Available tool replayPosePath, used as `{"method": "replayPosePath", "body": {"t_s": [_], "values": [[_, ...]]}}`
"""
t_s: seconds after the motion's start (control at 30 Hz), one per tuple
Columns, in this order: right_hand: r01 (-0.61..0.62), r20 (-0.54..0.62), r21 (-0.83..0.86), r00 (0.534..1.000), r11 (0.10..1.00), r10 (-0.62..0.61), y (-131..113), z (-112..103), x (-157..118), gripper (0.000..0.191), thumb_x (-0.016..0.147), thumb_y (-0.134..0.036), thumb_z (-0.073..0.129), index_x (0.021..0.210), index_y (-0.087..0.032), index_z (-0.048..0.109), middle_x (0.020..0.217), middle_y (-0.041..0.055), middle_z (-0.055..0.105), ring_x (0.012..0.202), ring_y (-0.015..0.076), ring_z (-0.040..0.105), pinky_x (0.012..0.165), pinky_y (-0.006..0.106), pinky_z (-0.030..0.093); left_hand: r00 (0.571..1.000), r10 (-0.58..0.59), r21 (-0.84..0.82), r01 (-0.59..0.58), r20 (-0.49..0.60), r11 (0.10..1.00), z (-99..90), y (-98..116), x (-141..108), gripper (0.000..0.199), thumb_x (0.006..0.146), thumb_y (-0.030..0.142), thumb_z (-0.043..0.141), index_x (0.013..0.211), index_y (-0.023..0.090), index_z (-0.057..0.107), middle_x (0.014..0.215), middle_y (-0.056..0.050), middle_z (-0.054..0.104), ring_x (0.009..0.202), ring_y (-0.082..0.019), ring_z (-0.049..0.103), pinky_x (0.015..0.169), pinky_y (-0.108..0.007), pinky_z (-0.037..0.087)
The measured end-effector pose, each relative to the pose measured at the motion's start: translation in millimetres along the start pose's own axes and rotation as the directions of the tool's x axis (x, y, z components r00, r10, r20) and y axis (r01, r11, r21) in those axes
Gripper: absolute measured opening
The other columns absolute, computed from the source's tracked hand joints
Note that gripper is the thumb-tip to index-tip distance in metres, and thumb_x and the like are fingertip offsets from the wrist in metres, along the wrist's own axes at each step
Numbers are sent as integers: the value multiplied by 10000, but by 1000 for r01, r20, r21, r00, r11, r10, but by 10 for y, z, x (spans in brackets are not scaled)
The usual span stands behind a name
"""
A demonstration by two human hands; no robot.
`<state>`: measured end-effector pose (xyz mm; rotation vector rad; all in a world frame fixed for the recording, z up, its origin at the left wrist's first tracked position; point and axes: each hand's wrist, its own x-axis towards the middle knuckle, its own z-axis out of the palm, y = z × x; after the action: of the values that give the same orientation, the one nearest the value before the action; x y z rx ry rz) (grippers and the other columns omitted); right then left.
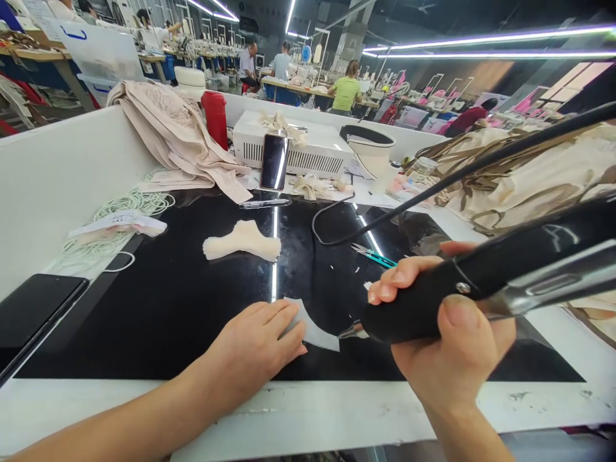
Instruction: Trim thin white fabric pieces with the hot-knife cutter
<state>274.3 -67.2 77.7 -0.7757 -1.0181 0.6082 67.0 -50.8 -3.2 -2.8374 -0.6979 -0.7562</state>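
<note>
My right hand [457,346] is closed around a black, corded hand tool [414,311] with a narrow metal tip. That tip touches or nearly touches the right end of a curved white fabric piece [315,327]. With fingers together and bent down, my left hand [262,340] holds the same piece against the glossy black board [158,321], hiding its left part. Farther back on the board lies a cream, T-shaped fabric piece [242,240]. Teal-handled thread snips [375,255] rest beyond the tool.
A smartphone [274,162] leans on a white vented box [312,154]. Pink fabric [178,141] and pale green cord [129,205] lie left, near a dark tablet-like device [33,314]. Beige fabric [543,167] is heaped right. The tool's black cable [447,183] crosses the board. Several people work behind.
</note>
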Motion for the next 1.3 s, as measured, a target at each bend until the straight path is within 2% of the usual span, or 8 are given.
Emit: {"method": "replayPosePath", "body": {"t_s": [0.57, 0.8, 1.0, 1.2, 1.3], "values": [[8, 27, -23, 1000, 1000, -7, 26, -24, -50, 365, 820, -359, 849, 1122, -270, 662, 765, -36, 686, 579, 166, 645, 539, 333, 582, 1000, 1, -7, -1, 18, 1000, -37, -17, 7, 204, 1098, 261, 508, 1133, 127, 658, 1219, -161, 740, 1116, -270, 737, 837, -385, 623], [-4, -22, 40, 1000, 999, 5, -42, -29, -89, 412, 748, -397, 880, 1084, -273, 678, 728, -39, 683, 565, 167, 621, 504, 313, 567, 1000, 11, 3, -11, 16, 1000, -40, -25, 13, 231, 1106, 259, 481, 1151, 121, 661, 1211, -160, 743, 1121, -272, 734, 830, -389, 627], [-13, 10, 10, 1000, 1000, 13, -30, -17, -139, 389, 788, -376, 866, 1107, -268, 670, 749, -32, 681, 572, 163, 631, 525, 315, 564, 1000, 10, -4, -10, 17, 1000, -35, -20, 12, 227, 1107, 251, 476, 1130, 125, 663, 1209, -154, 743, 1114, -275, 738, 818, -397, 633], [-20, 50, 37, 999, 999, 18, -46, -51, -119, 396, 799, -388, 864, 1124, -270, 672, 774, -27, 687, 599, 163, 638, 556, 315, 572, 1000, 27, -29, -27, 5, 999, -32, -58, 23, 219, 1104, 242, 483, 1152, 122, 660, 1197, -128, 751, 1087, -257, 738, 850, -400, 621], [0, 46, 19, 999, 1000, -1, -67, -64, -101, 423, 796, -376, 875, 1152, -271, 671, 810, -22, 698, 644, 159, 652, 595, 306, 585, 999, 36, -41, -38, -29, 998, -63, -102, 50, 220, 1106, 237, 484, 1180, 128, 660, 1187, -93, 764, 1093, -241, 732, 922, -406, 601]]}}
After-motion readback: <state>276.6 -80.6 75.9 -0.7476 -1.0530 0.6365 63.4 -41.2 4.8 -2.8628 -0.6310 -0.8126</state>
